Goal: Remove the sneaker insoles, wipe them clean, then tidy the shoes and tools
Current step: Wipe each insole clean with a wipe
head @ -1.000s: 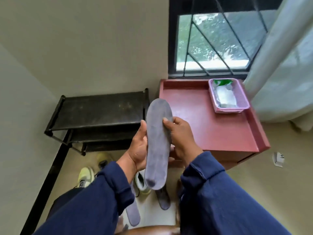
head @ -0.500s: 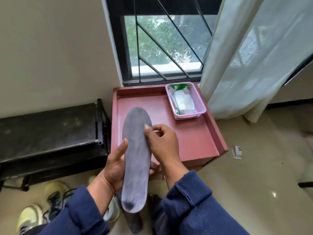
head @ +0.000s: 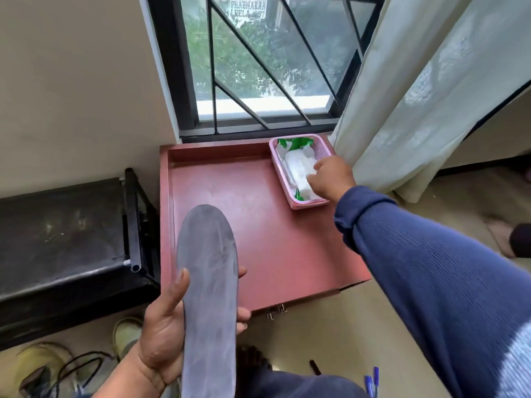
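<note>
My left hand (head: 163, 326) holds a long grey insole (head: 208, 285) upright over the front left corner of the red table (head: 258, 225), thumb on its left edge and fingers wrapped behind. My right hand (head: 330, 178) reaches into the pink basket (head: 290, 183) at the table's back right, where its fingers pinch the white wipes (head: 297, 168) in a green and white pack. A yellow-green sneaker (head: 126, 334) sits on the floor at the lower left, partly hidden by my arm.
A black shoe rack (head: 66, 239) stands left of the table. A pale curtain (head: 416, 90) hangs to the right beside the barred window (head: 264, 58). Black laces (head: 77, 366) and another shoe lie on the floor at the lower left.
My right hand let go of the insole and moved out to the pink basket. The left hand alone holds the insole. The view swung right and closer to the table.
</note>
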`<state>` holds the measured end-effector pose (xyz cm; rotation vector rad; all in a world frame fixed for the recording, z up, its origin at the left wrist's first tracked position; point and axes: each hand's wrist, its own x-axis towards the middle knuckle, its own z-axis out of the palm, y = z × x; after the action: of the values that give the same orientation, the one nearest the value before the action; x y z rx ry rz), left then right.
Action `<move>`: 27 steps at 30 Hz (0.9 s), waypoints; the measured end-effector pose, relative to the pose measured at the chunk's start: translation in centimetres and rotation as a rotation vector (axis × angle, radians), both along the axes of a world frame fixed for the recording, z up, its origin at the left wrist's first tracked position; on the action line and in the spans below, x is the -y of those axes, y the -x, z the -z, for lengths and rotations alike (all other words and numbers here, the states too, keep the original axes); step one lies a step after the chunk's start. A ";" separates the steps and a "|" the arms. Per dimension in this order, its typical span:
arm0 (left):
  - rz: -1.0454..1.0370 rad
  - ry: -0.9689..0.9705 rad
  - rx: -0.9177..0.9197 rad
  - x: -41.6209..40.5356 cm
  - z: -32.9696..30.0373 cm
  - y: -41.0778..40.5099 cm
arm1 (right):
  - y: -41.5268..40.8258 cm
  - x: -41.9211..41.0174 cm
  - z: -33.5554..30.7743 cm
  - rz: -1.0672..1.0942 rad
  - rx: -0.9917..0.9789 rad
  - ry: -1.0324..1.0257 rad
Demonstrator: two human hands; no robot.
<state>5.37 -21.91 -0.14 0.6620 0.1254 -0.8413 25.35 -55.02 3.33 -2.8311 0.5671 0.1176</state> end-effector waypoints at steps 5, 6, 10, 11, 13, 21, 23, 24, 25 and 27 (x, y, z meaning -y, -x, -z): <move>0.055 0.300 -0.061 -1.3 1.7 0.0 | -2.7 1.6 3.4 -0.018 -0.181 0.136; 0.066 0.336 -0.069 -1.4 2.0 0.0 | -2.6 1.5 3.4 -0.017 -0.166 0.136; 0.090 0.410 -0.067 -1.5 2.8 -0.2 | -1.5 0.4 2.3 -0.026 -0.056 0.066; 0.098 0.413 -0.068 -1.5 3.0 -0.3 | -1.1 0.4 2.1 -0.009 -0.032 0.047; 0.126 0.456 -0.067 -1.4 3.0 -0.5 | -0.6 0.7 1.8 0.007 0.001 0.031; 0.088 0.204 0.050 -0.9 1.5 -0.1 | 0.8 0.2 -1.2 0.126 0.161 -0.196; 0.038 0.052 0.067 -0.8 0.2 0.3 | 1.3 -1.1 -2.5 0.220 0.268 -0.459; 0.012 0.023 0.061 -0.9 -0.5 0.6 | 1.9 -2.3 -3.3 0.261 0.312 -0.635; -0.008 -0.001 0.048 -1.2 -1.2 0.8 | 2.7 -3.8 -4.2 0.289 0.330 -0.834; -0.043 -0.043 0.019 -1.9 -2.1 1.1 | 4.8 -7.0 -5.8 0.280 0.298 -1.204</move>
<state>4.28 -20.00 1.99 0.7051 0.1401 -0.7924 20.59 -48.01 9.09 -1.5529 0.5470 -0.0214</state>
